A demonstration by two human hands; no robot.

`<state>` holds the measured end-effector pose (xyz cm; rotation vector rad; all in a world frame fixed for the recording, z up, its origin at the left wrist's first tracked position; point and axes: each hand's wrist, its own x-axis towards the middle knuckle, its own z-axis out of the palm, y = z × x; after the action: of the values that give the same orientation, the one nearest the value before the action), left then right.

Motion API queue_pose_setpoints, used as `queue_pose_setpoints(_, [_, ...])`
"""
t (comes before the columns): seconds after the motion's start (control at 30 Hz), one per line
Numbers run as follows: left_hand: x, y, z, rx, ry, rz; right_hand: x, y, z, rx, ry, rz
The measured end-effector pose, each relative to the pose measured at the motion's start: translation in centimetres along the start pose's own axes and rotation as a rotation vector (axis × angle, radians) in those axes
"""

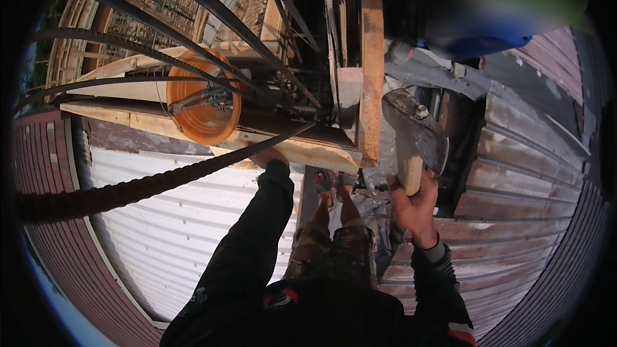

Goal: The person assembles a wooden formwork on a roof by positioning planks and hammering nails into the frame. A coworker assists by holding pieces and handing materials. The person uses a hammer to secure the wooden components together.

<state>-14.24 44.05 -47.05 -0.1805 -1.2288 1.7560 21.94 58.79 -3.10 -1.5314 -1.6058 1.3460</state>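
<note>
Rebar bars and a timber post crowd the hands; open sheeting lies below.

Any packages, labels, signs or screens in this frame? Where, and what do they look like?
None in view.
Nearest container: orange bucket, round, behind the steel bars at upper left.
Right hand grips a hatchet with a dark blade and pale wooden handle, no markings visible.
Left hand rests on the wooden plank.

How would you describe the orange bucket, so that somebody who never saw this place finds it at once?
Start at the long pale wooden beam above the white corrugated sheet. The orange bucket lies on its side on that beam, behind dark steel rods. It is the only round, bright orange thing there.
</note>
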Motion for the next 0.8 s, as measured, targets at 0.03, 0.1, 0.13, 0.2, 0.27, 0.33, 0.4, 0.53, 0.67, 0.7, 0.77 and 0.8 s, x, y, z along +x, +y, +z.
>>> queue_pose_setpoints(0.03, [0.0, 0.3, -0.1, 0.017, 0.027, -0.006, 0.2, 0.0, -0.2, -0.005, -0.014, 0.025])
queue_pose_setpoints(0.1, [-0.3, 0.8, 0.3, 0.066, 0.071, -0.022, -0.2, 1.3, 0.1, 0.028, 0.000, 0.089])
queue_pose_setpoints(0.13, [-0.3, 0.8, 0.2, 0.088, 0.091, -0.027, -0.4, 2.2, 0.3, 0.040, 0.006, 0.120])
queue_pose_setpoints(0.2, [0.0, 0.6, 0.1, 0.068, 0.075, -0.048, -1.3, 3.6, 0.7, -0.007, 0.024, 0.173])
queue_pose_setpoints(0.27, [0.3, -0.6, -0.7, -0.010, 0.036, -0.055, -2.2, 4.7, 1.0, -0.020, 0.051, 0.223])
queue_pose_setpoints(0.33, [-0.1, -0.7, -0.5, -0.017, 0.022, -0.014, -3.1, 5.5, 1.2, 0.011, 0.062, 0.261])
queue_pose_setpoints(0.4, [-0.2, -0.7, -0.4, -0.051, 0.032, -0.016, -3.5, 5.9, 1.3, -0.002, 0.048, 0.291])
queue_pose_setpoints(0.53, [-0.3, 0.2, 0.0, -0.084, 0.040, -0.049, -4.2, 7.6, 1.3, -0.076, 0.006, 0.356])
queue_pose_setpoints(0.67, [-0.1, -1.5, -1.2, 0.004, 0.009, 0.185, -4.7, 8.1, 1.4, -0.124, 0.015, 0.357])
queue_pose_setpoints(0.7, [-0.2, -1.5, -1.1, 0.041, 0.009, 0.222, -4.9, 8.3, 1.6, -0.137, 0.002, 0.364])
queue_pose_setpoints(0.77, [-0.4, -1.5, -0.8, 0.047, 0.017, 0.244, -5.3, 8.8, 1.9, -0.162, -0.022, 0.382])
queue_pose_setpoints(0.8, [-0.9, -0.4, -0.1, 0.028, 0.013, 0.226, -5.3, 9.0, 2.1, -0.169, -0.045, 0.385])
